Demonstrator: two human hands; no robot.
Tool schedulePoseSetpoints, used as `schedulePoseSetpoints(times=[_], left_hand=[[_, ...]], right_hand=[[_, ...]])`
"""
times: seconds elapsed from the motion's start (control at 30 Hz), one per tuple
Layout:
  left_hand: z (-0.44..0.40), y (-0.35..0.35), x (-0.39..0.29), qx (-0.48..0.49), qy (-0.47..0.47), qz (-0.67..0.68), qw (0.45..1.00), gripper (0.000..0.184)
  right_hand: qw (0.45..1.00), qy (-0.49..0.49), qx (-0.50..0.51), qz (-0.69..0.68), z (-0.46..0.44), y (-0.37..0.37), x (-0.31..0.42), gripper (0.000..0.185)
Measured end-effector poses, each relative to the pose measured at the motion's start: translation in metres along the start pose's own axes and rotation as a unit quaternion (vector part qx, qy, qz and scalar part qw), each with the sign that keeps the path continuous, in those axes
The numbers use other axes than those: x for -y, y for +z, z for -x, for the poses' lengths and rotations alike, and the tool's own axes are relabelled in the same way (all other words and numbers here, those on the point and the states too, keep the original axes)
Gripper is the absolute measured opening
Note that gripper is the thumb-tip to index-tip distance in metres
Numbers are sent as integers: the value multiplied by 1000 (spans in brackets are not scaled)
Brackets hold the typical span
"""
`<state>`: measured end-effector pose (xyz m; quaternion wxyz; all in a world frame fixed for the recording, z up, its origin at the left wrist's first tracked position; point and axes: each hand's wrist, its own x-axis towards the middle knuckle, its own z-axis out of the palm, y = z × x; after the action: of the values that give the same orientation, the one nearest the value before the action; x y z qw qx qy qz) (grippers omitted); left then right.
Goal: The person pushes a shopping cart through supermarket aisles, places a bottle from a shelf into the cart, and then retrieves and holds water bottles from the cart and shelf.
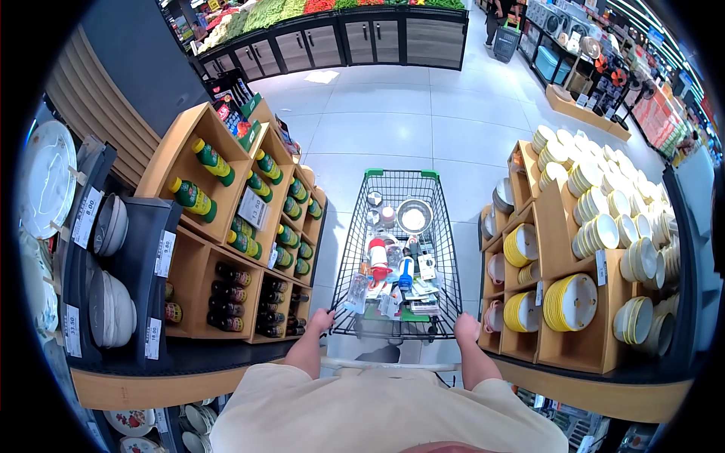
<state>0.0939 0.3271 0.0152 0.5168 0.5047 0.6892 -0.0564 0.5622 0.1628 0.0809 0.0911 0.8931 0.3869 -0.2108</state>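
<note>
Holding the cart with two hands seems, to my judgement, the step in hand. To the left of the cart, a wooden shelf carries green bottles. At the cart's near left corner, the fingers of the left hand look clamped on it. Inside the cart lie a red-and-white thing, a blue-and-white thing and a round bowl. At its near right corner, the right hand seems closed on it also. Right of the cart stand stacked bowls. Moving it forward would call for an even push, clear of both sides.
</note>
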Motion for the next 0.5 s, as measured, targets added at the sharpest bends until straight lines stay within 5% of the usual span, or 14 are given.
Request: schedulePoseSetpoints(times=[0.5], left_hand=[[-36, -7, -26, -13, 40, 7, 999, 36]], right_hand=[[999, -19, -44, 1, -32, 1, 4, 25]])
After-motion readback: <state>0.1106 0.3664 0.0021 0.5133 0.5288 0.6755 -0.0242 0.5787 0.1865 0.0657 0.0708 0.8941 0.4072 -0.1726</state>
